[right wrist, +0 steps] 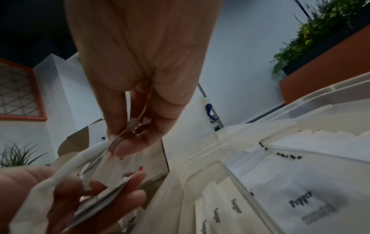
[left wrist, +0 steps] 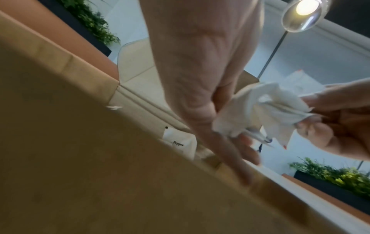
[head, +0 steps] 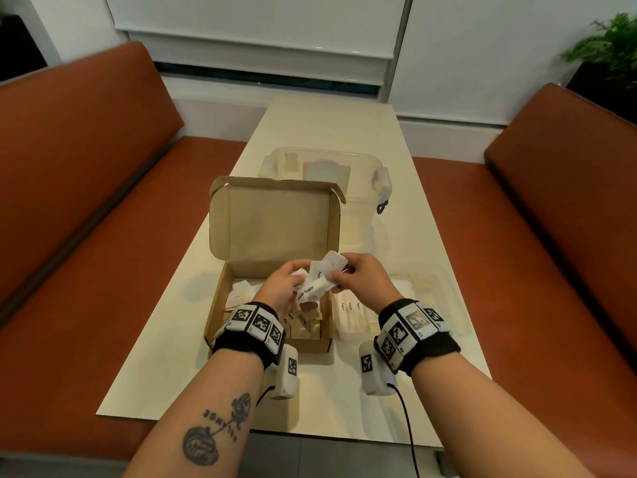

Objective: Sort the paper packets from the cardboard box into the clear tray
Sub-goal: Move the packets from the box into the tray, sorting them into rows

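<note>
Paper packets (head: 319, 282), a small white bunch with one marked "white Sugar", are held above the open cardboard box (head: 269, 305), shared between both hands. The left hand (head: 281, 288) curls its fingers round the bunch from the left; the right hand (head: 358, 276) pinches the upper end of a long stick packet between thumb and fingertips (right wrist: 128, 147). That stick's long axis runs from lower left up to the right, so its pinched end points toward the clear tray (head: 451, 288), which lies just right of the box (sugar sticks (head: 350, 310) and a pepper sachet (right wrist: 306, 204) already lie in its compartments). The right hand is the nearer one, so it seems best placed to carry the stick over.
</note>
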`<act>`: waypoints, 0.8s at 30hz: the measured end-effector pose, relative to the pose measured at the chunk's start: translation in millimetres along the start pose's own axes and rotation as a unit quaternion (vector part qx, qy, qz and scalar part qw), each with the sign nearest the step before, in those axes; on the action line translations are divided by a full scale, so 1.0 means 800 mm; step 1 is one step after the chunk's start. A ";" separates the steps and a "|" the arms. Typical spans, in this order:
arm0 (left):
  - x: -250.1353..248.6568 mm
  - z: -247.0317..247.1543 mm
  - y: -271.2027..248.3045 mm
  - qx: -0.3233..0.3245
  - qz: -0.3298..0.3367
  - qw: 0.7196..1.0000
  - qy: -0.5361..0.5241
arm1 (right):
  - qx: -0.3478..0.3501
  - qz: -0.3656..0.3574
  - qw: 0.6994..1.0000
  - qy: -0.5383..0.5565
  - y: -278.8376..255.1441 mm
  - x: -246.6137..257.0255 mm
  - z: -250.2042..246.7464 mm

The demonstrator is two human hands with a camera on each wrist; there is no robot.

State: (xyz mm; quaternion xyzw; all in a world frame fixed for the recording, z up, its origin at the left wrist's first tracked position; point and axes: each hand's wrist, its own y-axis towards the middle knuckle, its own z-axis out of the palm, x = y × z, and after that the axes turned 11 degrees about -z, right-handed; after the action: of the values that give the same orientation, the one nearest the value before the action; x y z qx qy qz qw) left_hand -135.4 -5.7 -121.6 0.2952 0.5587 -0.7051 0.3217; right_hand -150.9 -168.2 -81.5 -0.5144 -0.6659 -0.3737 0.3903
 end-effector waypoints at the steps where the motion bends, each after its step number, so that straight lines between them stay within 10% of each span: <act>1: -0.001 0.003 -0.003 0.039 -0.012 0.999 -0.009 | -0.008 0.006 1.000 0.012 0.001 -0.001 -0.002; 8: 0.000 0.015 -0.006 0.163 -0.001 0.986 0.026 | -0.037 0.046 0.996 0.067 0.003 -0.009 -0.003; 24: 0.001 0.012 0.016 0.028 0.052 0.997 -0.049 | -0.076 0.059 0.987 0.126 0.005 -0.015 -0.002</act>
State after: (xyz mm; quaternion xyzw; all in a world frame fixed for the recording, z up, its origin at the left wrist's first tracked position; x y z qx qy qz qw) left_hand -126.6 -17.5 -127.9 0.2985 0.5063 -0.7161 0.3765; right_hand -145.2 -173.2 -91.2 -0.5293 -0.5497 -0.4614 0.4525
